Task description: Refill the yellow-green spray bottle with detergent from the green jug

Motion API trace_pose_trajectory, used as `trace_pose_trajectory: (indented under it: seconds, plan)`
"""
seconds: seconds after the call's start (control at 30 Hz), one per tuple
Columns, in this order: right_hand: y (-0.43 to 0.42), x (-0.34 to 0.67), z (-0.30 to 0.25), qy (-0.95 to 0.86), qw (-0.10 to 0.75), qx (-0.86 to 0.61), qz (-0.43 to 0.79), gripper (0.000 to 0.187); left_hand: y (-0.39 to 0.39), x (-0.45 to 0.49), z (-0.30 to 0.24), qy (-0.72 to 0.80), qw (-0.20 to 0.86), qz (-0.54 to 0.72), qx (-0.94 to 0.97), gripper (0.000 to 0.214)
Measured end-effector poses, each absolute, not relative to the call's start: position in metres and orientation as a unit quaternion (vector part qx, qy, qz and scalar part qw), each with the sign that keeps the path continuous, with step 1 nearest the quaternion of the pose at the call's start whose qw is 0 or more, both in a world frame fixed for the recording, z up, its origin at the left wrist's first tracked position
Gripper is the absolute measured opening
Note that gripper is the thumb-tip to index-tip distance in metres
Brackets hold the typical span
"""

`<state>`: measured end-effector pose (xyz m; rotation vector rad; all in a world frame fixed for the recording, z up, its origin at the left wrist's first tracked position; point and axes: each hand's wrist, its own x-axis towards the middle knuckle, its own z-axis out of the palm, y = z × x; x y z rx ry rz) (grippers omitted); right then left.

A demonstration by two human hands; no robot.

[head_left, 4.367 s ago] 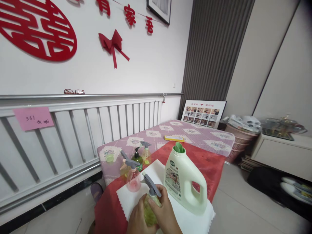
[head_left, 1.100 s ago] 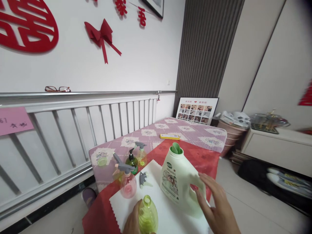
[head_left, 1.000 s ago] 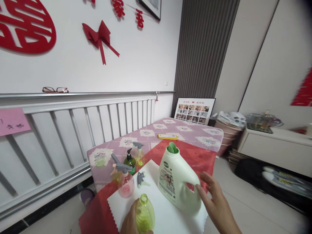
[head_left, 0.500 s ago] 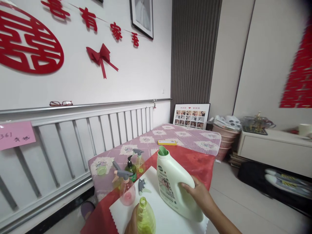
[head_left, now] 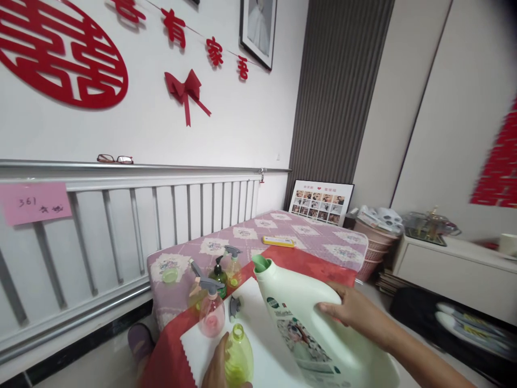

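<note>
My right hand (head_left: 353, 310) grips the handle of a big pale green detergent jug (head_left: 307, 318), which tilts to the left with its green spout uncapped. Below and left of that spout, my left hand (head_left: 216, 366) is wrapped round a yellow-green spray bottle (head_left: 239, 358) with no top on it. The bottle's open neck sits apart from the spout. A loose grey spray head (head_left: 235, 310) lies on the white sheet (head_left: 194, 339) behind the bottle. Left of it stands a pink spray bottle (head_left: 212, 315). I see no liquid leaving the jug.
Behind the pink bottle stand a dark green pump bottle (head_left: 218, 277) and another clear spray bottle (head_left: 233, 269). A pale green cap (head_left: 170, 275) and a yellow-edged box (head_left: 278, 241) lie on the floral tablecloth (head_left: 214, 247). A radiator (head_left: 161, 215) runs along the left.
The jug has tipped further left, and its spout is lower and nearer the yellow-green bottle. My right hand has moved slightly right with it. The whole view has shifted a little.
</note>
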<state>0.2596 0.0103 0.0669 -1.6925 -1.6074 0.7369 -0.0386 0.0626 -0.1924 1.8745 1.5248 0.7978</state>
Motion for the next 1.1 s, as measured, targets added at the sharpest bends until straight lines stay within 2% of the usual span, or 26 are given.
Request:
trace_pose_trajectory:
  seconds: [0.13,0.3,0.47,0.6,1.1]
  plan:
    - [0.006,0.259,0.079,-0.665,0.297,-0.634,0.258,0.036,0.062,-0.04,-0.189,0.573,0.32,0.324,0.681,0.103]
    - [0.003,0.247,0.095,-0.688,0.269,-0.601,0.305,0.035,0.059,-0.037,-0.191,0.581,0.292,0.361,0.669,0.108]
    - [0.002,0.237,0.102,-0.722,0.193,-0.601,0.282,0.034,0.058,-0.039,-0.193,0.582,0.283,0.354,0.675,0.091]
    - [0.002,0.232,0.103,-0.731,0.145,-0.608,0.274,0.036,0.059,-0.042,-0.188,0.57,0.307,0.329,0.688,0.091]
    - [0.009,0.219,0.114,-0.74,0.06,-0.637,0.209,0.039,0.052,-0.046,-0.175,0.544,0.342,0.342,0.686,0.092]
